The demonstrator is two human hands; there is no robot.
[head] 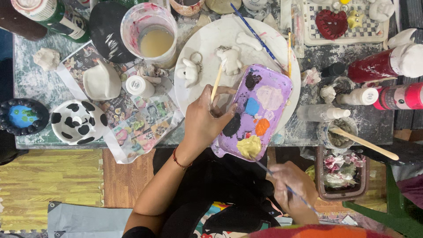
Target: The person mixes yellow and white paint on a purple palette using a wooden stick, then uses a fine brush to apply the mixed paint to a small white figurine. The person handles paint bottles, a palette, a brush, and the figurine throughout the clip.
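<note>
My left hand (203, 120) is closed on a pale wooden stick (216, 83) that points up toward the white plate (211, 33). Its fingers lie against the left edge of a purple paint palette (275, 94) with blobs of white, blue, black, orange and dark purple. My right hand (293, 184), below the table edge, grips a thin blue-handled brush (282, 183). The brush tip reaches the yellow paint blob (249, 146) at the palette's near end. Two small white clay figures (187, 71) (231, 59) lie on the plate.
A cup of murky water (154, 39), a black-spotted white bowl (78, 122), a white clay lump (102, 81) and a small white jar (139, 86) stand at the left. Red paint bottles (379, 65), a pot with a wooden stick (341, 132) and a brown tray of tissue (341, 174) crowd the right.
</note>
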